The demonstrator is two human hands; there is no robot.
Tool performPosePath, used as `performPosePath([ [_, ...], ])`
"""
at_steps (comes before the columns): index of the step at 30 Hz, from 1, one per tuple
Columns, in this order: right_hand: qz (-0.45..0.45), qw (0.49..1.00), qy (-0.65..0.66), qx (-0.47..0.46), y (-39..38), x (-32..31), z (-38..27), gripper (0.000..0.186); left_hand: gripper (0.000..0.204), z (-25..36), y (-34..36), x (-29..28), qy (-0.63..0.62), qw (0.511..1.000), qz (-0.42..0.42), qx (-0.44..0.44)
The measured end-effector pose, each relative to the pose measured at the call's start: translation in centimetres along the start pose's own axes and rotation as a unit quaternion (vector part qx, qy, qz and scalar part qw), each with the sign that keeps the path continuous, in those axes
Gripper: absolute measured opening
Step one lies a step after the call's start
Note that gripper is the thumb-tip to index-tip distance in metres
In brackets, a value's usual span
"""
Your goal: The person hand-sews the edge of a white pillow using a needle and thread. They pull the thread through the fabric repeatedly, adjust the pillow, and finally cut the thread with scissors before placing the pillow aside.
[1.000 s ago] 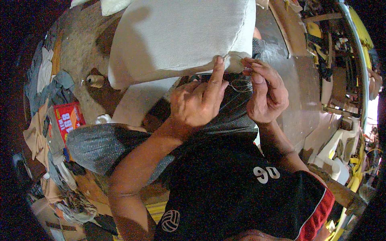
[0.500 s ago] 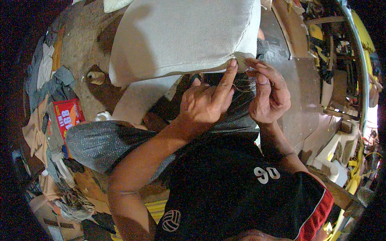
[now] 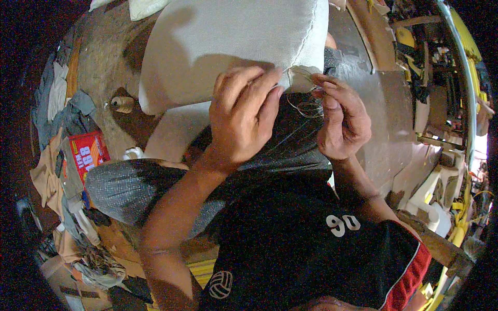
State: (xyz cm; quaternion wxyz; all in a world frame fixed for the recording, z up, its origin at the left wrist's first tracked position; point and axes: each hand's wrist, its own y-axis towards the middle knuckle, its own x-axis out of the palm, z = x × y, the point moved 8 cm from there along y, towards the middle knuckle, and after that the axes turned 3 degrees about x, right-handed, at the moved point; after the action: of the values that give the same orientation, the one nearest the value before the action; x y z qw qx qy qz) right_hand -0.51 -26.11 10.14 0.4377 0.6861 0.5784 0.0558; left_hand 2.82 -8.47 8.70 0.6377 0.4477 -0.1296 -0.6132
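Observation:
A pale upholstered cushion (image 3: pixel 207 36) with a stitched seam at the right stands over the person's legs. My left hand (image 3: pixel 244 114) is at its lower edge, fingers bent and slightly apart, their tips near the seam corner; nothing is visibly held. My right hand (image 3: pixel 342 116) pinches a fine thread at the cushion's lower right corner; whether a needle is in the pinch is too small to tell. A loose loop of thread (image 3: pixel 306 110) hangs between the hands.
A thread spool (image 3: pixel 122 104) sits on the worn floor (image 3: pixel 104 57). Cloth scraps (image 3: pixel 49 181) and a red packet (image 3: pixel 96 147) lie at the left. Wooden framework (image 3: pixel 415 23), white offcuts (image 3: pixel 433 192) and yellow material (image 3: pixel 461 41) crowd the right.
My left hand has moved left and lifted its extended index finger from the seam, its fingers now more evenly bent. My right hand shifted only slightly, keeping its pinch.

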Motion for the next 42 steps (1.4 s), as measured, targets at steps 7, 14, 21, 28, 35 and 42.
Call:
performPosePath([
  [7,0.037,0.999,-0.013,0.022,0.7,0.0,-0.5,0.015,0.025,-0.8,0.0,0.5,-0.014,0.999,0.013,-0.038],
  [14,-0.003,0.999,-0.047,-0.022,0.7,0.4,-1.0,0.016,0.022,-1.5,-0.1,0.3,-0.033,0.997,0.033,-0.069],
  [21,-0.011,0.997,-0.06,-0.047,1.2,0.6,-1.4,0.015,0.023,-1.4,0.0,0.2,-0.024,0.997,0.024,-0.068],
  [28,0.005,0.999,-0.04,-0.031,1.1,0.3,-1.0,0.015,0.022,-1.7,-0.1,0.3,-0.033,0.995,0.023,-0.087],
  [35,-0.004,0.997,-0.041,-0.067,1.2,0.5,-0.9,0.019,0.022,-2.0,-0.2,0.4,-0.042,0.994,0.016,-0.103],
  [42,-0.002,0.994,-0.057,-0.098,1.1,0.7,-1.6,0.018,0.022,-2.0,-0.2,0.4,-0.021,0.995,0.001,-0.102],
])
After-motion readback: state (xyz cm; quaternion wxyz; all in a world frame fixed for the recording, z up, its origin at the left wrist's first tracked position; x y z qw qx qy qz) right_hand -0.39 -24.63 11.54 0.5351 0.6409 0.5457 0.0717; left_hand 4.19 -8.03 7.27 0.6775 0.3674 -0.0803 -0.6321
